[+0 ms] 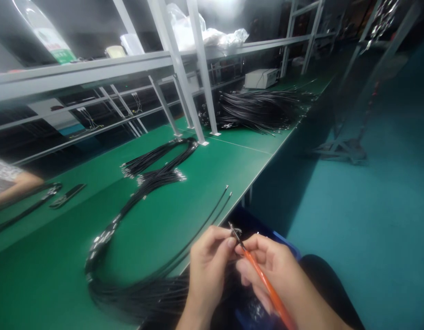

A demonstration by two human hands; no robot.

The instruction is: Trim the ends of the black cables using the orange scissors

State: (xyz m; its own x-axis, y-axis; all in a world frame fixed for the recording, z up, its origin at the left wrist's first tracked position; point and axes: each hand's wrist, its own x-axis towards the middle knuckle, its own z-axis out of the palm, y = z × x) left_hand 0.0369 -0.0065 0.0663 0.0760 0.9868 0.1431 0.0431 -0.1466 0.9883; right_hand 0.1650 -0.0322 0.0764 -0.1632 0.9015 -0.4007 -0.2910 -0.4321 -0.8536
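Observation:
Near the table's front edge, my left hand [209,261] is closed, thumb and forefinger pinching a small metallic piece [236,232], too small to make out well. My right hand [267,263] is wrapped round an orange-handled hand tool [263,277] with a slim metal tip. That tip meets the small piece at my left fingertips. Its exact kind is unclear, as my fingers cover part of it. A bundle of black cables [139,293] runs along the table and passes behind my left wrist. Two loose cable ends [220,199] point away beyond my left hand.
The green table [157,220] carries more black cables [171,165] and a large pile [263,110] farther back. Shelf posts [198,91] rise from it. A blue bin [284,240] sits below my hands. At left are another person's arm [16,185] and a dark flat object [67,196].

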